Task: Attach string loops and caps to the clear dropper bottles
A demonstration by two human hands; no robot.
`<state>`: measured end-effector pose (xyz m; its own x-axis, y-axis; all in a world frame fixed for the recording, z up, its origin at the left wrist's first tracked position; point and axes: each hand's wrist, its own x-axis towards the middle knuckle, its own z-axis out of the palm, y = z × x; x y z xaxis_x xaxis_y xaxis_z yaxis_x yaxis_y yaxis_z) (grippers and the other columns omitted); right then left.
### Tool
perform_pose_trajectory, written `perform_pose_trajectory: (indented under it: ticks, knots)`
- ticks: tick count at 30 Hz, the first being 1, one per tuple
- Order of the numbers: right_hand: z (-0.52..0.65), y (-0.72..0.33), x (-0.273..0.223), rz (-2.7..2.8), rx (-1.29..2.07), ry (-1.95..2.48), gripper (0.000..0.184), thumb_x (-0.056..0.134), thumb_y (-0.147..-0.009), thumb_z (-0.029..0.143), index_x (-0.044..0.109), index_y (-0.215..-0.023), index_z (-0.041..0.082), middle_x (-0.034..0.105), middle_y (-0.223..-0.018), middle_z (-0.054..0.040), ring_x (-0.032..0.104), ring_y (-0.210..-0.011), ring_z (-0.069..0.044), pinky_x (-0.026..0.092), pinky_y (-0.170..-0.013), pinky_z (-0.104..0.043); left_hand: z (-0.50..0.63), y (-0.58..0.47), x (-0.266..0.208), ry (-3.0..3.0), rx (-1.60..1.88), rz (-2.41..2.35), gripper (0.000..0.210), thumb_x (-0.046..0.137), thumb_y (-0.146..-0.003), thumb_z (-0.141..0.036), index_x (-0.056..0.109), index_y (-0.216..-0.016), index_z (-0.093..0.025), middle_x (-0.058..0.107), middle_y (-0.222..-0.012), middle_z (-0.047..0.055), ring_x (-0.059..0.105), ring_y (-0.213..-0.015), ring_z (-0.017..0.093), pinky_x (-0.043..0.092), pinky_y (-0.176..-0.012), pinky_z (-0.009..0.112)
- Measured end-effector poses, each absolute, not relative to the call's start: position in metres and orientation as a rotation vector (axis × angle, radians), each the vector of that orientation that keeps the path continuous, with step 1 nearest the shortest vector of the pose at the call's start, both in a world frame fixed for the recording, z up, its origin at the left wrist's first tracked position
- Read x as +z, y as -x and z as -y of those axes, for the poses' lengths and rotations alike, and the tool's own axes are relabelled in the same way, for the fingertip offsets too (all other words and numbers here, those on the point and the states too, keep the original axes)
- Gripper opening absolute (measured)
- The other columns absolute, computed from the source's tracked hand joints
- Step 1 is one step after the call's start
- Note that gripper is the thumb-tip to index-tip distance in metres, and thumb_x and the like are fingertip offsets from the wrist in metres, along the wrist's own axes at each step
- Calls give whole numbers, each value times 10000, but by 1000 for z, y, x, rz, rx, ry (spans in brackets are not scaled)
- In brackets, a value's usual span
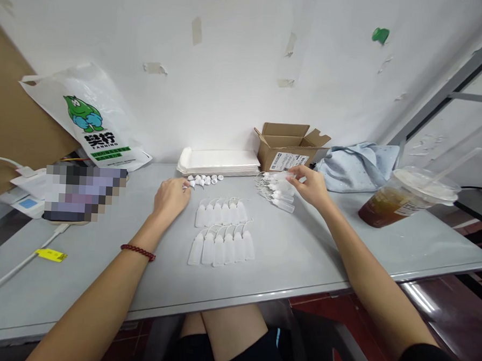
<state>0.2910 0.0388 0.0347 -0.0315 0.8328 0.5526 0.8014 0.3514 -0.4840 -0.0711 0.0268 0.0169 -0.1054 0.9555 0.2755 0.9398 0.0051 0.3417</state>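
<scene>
Small clear plastic squeeze bottles with thin looped white tips lie in two neat rows, a back row (222,214) and a front row (222,248). To their left, my left hand (171,197) rests on the table with curled fingers, its fingertips beside a cluster of small white caps (203,180); whether one is pinched is hidden. At the right, my right hand (310,185) pinches the end of a squeeze bottle (282,177) at the top of a loose pile. Other bottles (283,205) of that pile lie fanned below my fingers, their thin tips pointing left.
Against the wall are a stack of white trays (221,160), an open cardboard box (285,145) and a light blue cloth bag (357,165). A tilted drink cup (405,197) stands right. A plastic bag (94,119), blurred-out device (82,194) and white cable (16,270) occupy the left.
</scene>
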Motion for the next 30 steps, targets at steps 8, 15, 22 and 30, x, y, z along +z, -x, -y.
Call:
perform_pose_trajectory:
  ticks: [8, 15, 22, 30]
  knots:
    - [-45, -298, 29, 1883, 79, 1510, 165, 584, -755, 281, 670, -845, 174, 717, -889, -81, 628, -723, -207, 481, -737, -361, -24, 70, 22, -2021, 797, -2201, 268, 506, -754, -202, 713, -913, -145, 704, -915, 162, 625, -937, 363, 451, -833, 438]
    - [-36, -285, 38, 1848, -113, 1415, 158, 573, -775, 272, 651, -868, 170, 678, -920, -114, 587, -781, -234, 470, -688, -362, -22, 62, 33, -1646, 1354, -1917, 203, 596, -712, -200, 682, -888, -146, 704, -933, 90, 648, -882, 249, 470, -901, 386]
    - [-2, -234, 39, 2091, 404, 1121, 163, 526, -866, 275, 635, -946, 184, 648, -790, -42, 587, -695, -162, 452, -580, -269, -6, 31, 40, -1137, 1429, -1304, 224, 664, -651, -171, 675, -869, -121, 701, -912, 77, 650, -875, 186, 500, -862, 330]
    - [18, -212, 33, 2600, 510, 920, 241, 468, -933, 220, 652, -1083, 175, 610, -889, -78, 552, -756, -163, 452, -714, -318, 11, 12, 41, -1087, 1226, -1102, 267, 754, -629, -167, 680, -882, -126, 701, -936, 73, 642, -954, 191, 495, -895, 344]
